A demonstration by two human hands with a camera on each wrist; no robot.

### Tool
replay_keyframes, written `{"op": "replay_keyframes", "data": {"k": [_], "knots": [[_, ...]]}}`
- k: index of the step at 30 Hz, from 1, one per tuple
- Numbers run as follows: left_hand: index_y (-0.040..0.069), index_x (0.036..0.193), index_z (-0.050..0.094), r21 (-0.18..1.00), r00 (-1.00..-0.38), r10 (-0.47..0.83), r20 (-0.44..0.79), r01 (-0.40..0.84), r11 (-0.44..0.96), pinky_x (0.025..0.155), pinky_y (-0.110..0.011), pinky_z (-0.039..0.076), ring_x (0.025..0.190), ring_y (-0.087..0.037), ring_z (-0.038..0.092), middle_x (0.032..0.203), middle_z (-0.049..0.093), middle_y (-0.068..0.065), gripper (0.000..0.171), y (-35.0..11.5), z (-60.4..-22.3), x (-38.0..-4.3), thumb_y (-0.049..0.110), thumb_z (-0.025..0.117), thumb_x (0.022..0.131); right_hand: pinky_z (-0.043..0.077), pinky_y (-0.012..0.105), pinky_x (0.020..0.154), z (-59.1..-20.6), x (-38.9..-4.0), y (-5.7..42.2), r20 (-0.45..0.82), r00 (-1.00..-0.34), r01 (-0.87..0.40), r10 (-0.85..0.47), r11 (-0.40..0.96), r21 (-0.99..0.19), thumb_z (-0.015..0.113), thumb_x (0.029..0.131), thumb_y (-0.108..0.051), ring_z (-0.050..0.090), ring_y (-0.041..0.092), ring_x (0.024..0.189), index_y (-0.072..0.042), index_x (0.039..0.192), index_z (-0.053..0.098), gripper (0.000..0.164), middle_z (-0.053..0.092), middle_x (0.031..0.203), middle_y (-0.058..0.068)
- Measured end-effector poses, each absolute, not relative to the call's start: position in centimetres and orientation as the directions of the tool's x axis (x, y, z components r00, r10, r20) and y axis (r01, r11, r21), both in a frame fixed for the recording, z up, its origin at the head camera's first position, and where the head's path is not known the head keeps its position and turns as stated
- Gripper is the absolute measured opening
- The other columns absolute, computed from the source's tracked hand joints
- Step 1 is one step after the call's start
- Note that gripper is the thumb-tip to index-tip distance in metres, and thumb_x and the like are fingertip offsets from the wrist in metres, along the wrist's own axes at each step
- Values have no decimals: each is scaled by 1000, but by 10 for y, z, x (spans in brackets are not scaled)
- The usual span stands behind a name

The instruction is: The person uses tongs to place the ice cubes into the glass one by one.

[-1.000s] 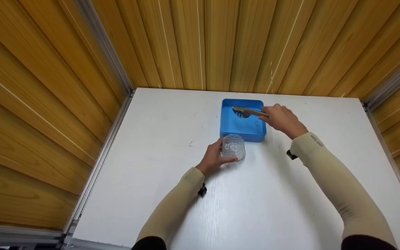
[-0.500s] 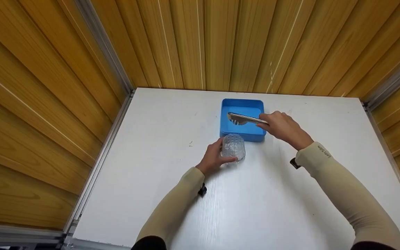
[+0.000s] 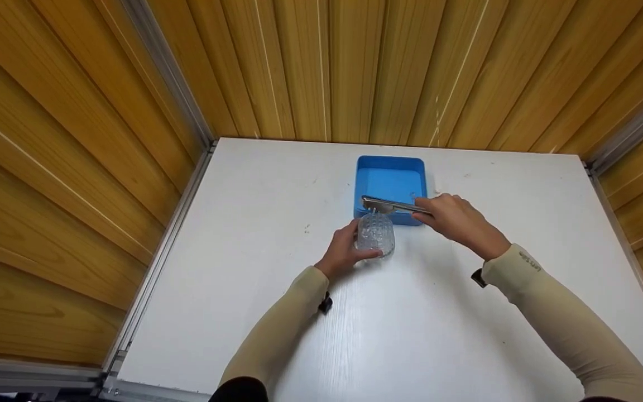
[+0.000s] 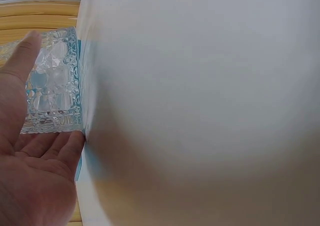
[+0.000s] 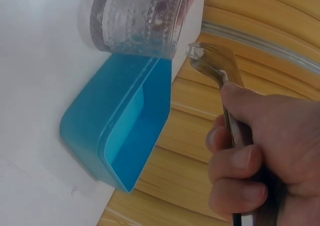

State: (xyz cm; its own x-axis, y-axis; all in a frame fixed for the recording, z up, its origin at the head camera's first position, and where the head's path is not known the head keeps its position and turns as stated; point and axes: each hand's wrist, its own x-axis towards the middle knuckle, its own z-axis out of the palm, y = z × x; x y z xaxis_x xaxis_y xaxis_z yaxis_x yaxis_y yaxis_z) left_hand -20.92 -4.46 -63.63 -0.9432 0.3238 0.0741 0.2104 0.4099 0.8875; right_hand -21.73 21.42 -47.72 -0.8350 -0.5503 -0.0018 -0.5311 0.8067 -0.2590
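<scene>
My left hand [image 3: 341, 250] holds a clear patterned glass [image 3: 376, 235] upright on the white table, fingers and thumb round its sides; the left wrist view shows its cut-glass wall close up. My right hand [image 3: 458, 220] grips metal tongs [image 3: 391, 205], with their toothed tips just above the glass's mouth. At those tips, in the right wrist view, sits a small clear piece [image 5: 192, 51], perhaps an ice cube. Directly behind the glass stands an open blue box [image 3: 390, 181]. Another small clear bit [image 3: 413, 195] seems to lie inside it, at the right.
The white table [image 3: 243, 223] is bounded by wood-patterned walls [image 3: 349, 67] at the back and sides, with a metal rail [image 3: 159, 234] on the left. Small crumbs or marks [image 3: 307, 228] dot the tabletop left of the glass.
My right hand has brought the tongs from over the blue box toward me, to just above the glass. The left hand and the glass have stayed in place.
</scene>
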Motion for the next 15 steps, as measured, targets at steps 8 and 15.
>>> {"op": "replay_keyframes", "data": {"k": [8,15], "knots": [[11,152,44,880,-941,325,92,229,416,108,-26,46,131,-14,56,142,60,-3,91,-44,-638,-209,39,90,79,41,27,51,-483,-206,216,34,-813,-567,-581,777,-272,69,100,-21,52,13,59,-9,102,65,12,63,74,-1],[11,152,44,884,-941,325,98,232,406,108,-26,46,130,-15,57,141,61,-4,90,-44,-639,-210,39,90,79,43,28,53,-487,-205,216,11,-823,-547,-567,789,-281,69,100,-22,52,13,60,-10,101,66,13,64,75,0]]}}
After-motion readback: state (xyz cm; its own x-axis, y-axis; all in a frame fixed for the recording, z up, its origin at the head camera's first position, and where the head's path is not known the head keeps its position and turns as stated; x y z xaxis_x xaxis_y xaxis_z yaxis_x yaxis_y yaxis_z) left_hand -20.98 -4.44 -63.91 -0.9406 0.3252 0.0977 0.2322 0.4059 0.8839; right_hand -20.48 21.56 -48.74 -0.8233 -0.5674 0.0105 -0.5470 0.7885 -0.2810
